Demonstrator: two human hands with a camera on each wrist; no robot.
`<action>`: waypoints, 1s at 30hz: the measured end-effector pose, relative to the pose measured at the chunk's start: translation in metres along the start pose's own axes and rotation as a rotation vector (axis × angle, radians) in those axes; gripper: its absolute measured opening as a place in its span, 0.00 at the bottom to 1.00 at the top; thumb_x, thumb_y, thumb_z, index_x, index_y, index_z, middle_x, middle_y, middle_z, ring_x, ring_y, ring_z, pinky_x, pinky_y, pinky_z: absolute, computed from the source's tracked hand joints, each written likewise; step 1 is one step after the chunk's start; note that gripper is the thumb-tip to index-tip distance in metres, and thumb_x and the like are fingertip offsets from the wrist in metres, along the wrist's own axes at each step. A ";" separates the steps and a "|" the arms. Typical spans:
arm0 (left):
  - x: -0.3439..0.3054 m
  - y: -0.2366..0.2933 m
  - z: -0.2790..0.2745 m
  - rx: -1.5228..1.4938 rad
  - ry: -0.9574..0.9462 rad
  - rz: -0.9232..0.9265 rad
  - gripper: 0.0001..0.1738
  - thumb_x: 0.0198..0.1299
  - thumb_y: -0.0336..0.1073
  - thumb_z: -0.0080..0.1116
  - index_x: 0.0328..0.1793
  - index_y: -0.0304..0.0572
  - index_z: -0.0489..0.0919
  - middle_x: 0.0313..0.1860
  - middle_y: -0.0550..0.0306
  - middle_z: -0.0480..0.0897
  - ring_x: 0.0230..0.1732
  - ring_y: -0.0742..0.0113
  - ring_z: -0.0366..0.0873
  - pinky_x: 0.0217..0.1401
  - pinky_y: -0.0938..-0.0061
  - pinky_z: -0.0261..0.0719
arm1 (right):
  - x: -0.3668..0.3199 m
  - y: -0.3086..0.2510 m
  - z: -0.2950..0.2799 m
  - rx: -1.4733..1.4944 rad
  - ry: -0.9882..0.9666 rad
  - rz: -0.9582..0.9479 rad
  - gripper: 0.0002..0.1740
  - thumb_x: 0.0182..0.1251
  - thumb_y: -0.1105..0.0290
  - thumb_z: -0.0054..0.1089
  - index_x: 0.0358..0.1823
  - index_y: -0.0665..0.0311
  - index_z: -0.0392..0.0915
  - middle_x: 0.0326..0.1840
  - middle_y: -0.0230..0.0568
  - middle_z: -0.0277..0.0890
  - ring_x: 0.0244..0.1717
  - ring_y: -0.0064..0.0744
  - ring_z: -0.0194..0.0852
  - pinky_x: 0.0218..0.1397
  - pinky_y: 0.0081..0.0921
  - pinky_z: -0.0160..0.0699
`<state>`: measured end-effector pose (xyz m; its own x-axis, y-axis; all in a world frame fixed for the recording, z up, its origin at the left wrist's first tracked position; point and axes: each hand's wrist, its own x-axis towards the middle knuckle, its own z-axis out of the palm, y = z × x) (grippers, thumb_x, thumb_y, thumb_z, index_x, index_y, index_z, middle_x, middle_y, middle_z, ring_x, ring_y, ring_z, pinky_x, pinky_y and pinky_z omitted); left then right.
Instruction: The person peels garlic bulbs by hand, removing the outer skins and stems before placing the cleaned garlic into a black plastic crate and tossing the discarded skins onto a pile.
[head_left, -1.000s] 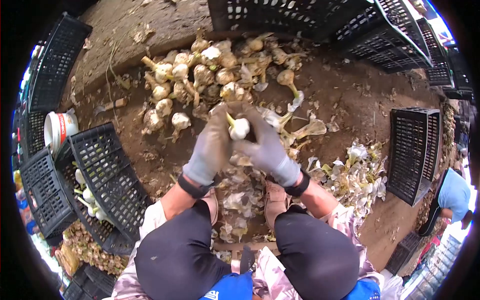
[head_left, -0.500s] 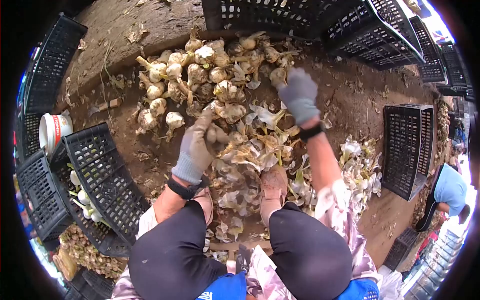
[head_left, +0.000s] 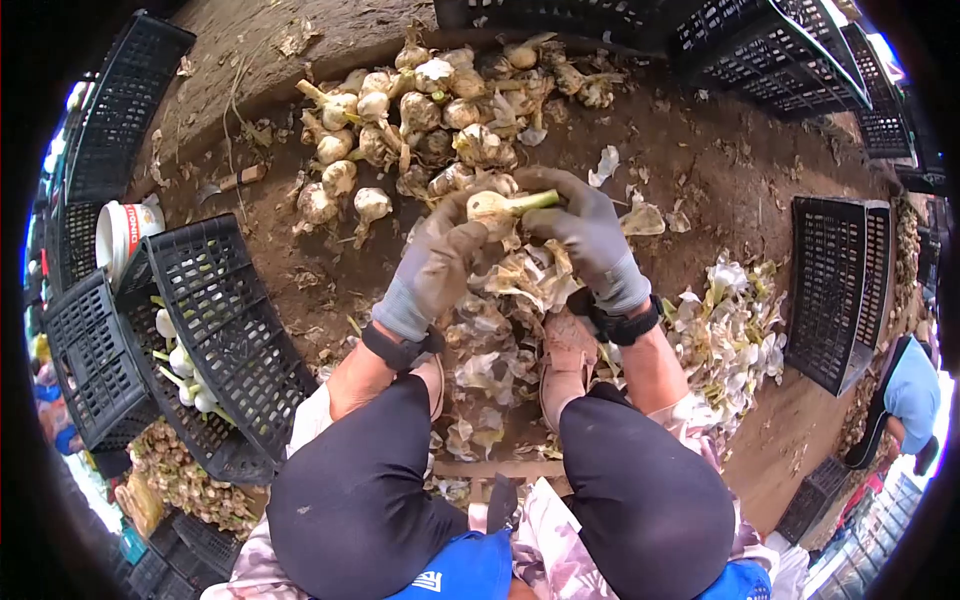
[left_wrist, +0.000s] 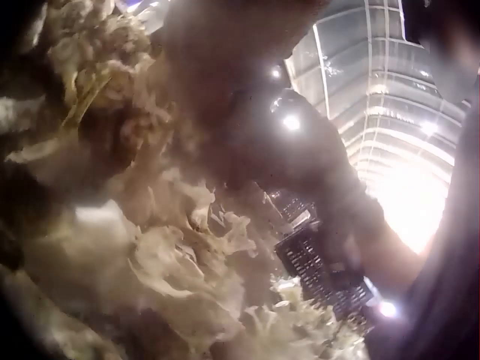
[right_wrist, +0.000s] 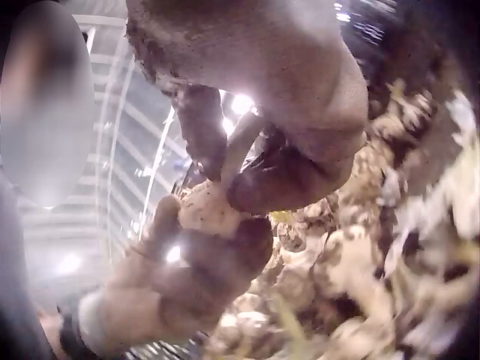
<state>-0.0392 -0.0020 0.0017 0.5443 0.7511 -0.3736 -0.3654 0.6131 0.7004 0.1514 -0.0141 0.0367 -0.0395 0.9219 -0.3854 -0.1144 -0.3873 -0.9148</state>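
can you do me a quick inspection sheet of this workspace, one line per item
surface: brown ground, strewn with dry scraps
job's things: one garlic bulb with a green-tipped stem, held between the hands; pile of bulbs beyond them; paler bulbs in a black crate at left
clutter: heap of peelings at right, more between the shoes; wooden-handled tool lying at left
grippers: gloved left hand holds the bulb, gloved right hand pinches its stem
cables: nothing seen
surroundings: white bucket at left, another black crate at right, person in light blue at far right
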 end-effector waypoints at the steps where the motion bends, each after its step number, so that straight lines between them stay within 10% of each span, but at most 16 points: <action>1: 0.000 0.002 0.007 0.146 0.045 0.079 0.28 0.62 0.32 0.55 0.66 0.36 0.60 0.50 0.55 0.75 0.49 0.73 0.74 0.51 0.81 0.76 | -0.002 0.013 -0.006 0.230 -0.019 0.060 0.19 0.57 0.76 0.55 0.51 0.73 0.72 0.44 0.44 0.79 0.42 0.28 0.78 0.46 0.21 0.76; 5: -0.002 -0.008 0.019 0.105 0.054 0.201 0.34 0.48 0.26 0.65 0.61 0.36 0.63 0.50 0.55 0.74 0.50 0.71 0.74 0.50 0.78 0.76 | -0.014 0.014 0.013 0.562 0.112 0.139 0.15 0.62 0.77 0.54 0.50 0.73 0.72 0.41 0.40 0.79 0.35 0.24 0.78 0.39 0.17 0.77; 15: -0.009 -0.009 0.026 -0.083 0.050 0.106 0.28 0.57 0.33 0.62 0.60 0.39 0.63 0.44 0.55 0.76 0.40 0.70 0.76 0.35 0.79 0.75 | -0.023 0.027 0.004 0.509 0.056 0.070 0.15 0.63 0.75 0.54 0.48 0.76 0.72 0.38 0.41 0.78 0.35 0.31 0.80 0.41 0.25 0.81; 28: -0.007 -0.015 0.017 0.180 0.131 0.176 0.31 0.54 0.36 0.66 0.59 0.35 0.62 0.48 0.55 0.75 0.46 0.72 0.75 0.46 0.76 0.78 | -0.015 0.024 0.015 0.212 0.111 0.043 0.21 0.64 0.67 0.57 0.54 0.76 0.71 0.39 0.37 0.79 0.34 0.22 0.77 0.38 0.18 0.75; 30: -0.007 -0.011 0.019 0.053 0.139 0.088 0.28 0.51 0.23 0.62 0.57 0.36 0.62 0.44 0.53 0.77 0.37 0.67 0.80 0.37 0.78 0.78 | -0.016 0.032 0.009 0.285 0.095 0.030 0.21 0.64 0.68 0.57 0.55 0.75 0.70 0.41 0.37 0.78 0.35 0.23 0.77 0.40 0.19 0.76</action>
<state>-0.0249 -0.0189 0.0078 0.4008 0.8301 -0.3877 -0.3647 0.5328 0.7636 0.1390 -0.0414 0.0145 0.0440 0.8999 -0.4338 -0.3890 -0.3845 -0.8371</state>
